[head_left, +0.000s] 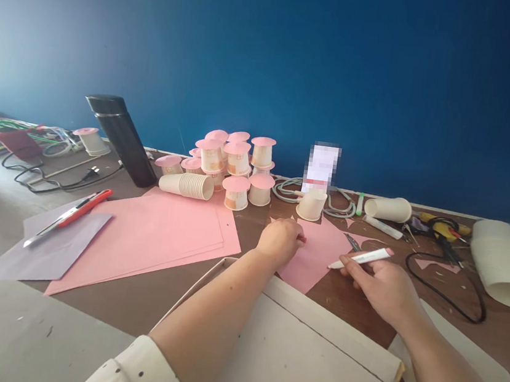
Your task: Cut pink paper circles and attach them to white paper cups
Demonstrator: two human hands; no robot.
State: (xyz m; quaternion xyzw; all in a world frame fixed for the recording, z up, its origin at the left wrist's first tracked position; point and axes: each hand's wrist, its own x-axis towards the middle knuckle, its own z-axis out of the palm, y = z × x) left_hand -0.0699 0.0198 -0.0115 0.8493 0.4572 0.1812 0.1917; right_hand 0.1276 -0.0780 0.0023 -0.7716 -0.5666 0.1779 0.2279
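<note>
My left hand rests curled on a small pink paper sheet on the brown table, its fingers closed and pressing the sheet's left part. My right hand is closed around a white marker pen, whose tip points left toward the pink sheet. An upturned paper cup stands just beyond the sheet. Scissors lie between the cup and the marker.
A stack of large pink sheets and a lilac sheet with a red utility knife lie left. Pink-topped cups, a lying cup stack, a black flask, cables, a rolled sheet and cardboard surround.
</note>
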